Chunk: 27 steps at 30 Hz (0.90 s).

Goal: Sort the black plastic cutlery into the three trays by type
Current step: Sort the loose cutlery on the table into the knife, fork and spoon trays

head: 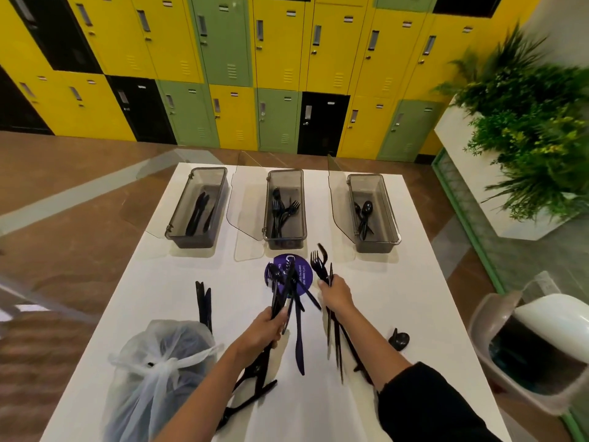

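1. Surface [366,282]: knife tray [208,169] left, fork tray [285,171] middle, spoon tray [365,176] right, far edge.
2. Left hand [264,330] fingers wrapped round mixed bundle [280,291]; hold steady.
3. Right hand [338,295] fingers pinching forks [320,266]; best dropped tines-aligned in fork tray.

Shared locker/break area, office-type: wall of yellow, green & black lockers [223,43], brown floor [63,186], white table [382,282] w/ purple sticker [304,272] that seems to read "pantries", planter [462,148] w/ greenery at right.
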Tool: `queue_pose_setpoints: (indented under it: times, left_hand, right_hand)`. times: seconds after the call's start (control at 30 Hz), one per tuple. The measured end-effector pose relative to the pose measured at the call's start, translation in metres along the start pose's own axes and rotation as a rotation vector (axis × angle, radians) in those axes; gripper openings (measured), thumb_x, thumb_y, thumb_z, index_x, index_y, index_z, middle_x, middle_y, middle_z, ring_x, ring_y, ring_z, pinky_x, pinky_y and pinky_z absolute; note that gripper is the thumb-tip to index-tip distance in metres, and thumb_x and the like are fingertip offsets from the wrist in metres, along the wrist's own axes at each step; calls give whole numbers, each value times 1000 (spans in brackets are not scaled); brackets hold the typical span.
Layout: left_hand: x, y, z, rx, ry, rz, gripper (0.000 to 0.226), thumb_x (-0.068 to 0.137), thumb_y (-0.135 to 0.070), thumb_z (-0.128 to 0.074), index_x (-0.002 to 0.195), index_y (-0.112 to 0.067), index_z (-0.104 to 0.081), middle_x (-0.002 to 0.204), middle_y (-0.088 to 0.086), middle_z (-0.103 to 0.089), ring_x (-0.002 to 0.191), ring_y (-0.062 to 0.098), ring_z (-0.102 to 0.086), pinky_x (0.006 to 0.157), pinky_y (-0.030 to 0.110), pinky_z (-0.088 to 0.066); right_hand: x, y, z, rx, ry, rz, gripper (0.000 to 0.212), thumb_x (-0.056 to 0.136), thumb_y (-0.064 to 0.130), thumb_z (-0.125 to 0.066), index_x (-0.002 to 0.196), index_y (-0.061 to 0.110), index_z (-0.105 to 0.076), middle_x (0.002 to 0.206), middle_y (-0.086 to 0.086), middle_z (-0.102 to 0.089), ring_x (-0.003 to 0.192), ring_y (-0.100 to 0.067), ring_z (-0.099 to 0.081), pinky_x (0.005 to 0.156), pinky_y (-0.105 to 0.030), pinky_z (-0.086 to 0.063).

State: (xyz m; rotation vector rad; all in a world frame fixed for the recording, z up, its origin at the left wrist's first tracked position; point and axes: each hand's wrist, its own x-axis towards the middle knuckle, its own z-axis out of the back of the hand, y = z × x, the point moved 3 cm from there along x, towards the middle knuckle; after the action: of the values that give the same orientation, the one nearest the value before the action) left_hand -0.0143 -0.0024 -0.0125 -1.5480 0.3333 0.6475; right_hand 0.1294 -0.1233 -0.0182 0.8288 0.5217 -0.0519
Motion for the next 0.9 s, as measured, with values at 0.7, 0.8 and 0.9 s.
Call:
queue_pose_setpoints:
  times: [0.7,0.8,0.9]
  left_hand:
    - [-39,-57,-32,-143,-24,-326,32,103,-32,-31,86,-12,-51,75,3,-49,65,11,-47,61,19,-44]
    - [-38,-65,-29,-69,-82,-375,40,103,-36,-28,91,-8,-53,92,6,-58,88,17,-55,82,28,-47]
    - [-36,-72,-33,-89,-40,-373,47,103,-40,-24,119,-11,-58,114,6,-67,106,18,-63,92,34,-51]
  right_hand:
    - [-71,39,40,536,291,265,26,102,29,-42,97,9,-59,75,-1,-65,51,-7,-37,45,-17,-32]
    - [-75,43,42,546,361,288,27,101,29,-43,100,7,-59,77,-1,-64,49,-5,-38,44,-15,-33]
    - [-77,45,42,552,382,283,25,101,29,-45,95,10,-60,74,2,-62,47,-2,-41,44,-14,-34]
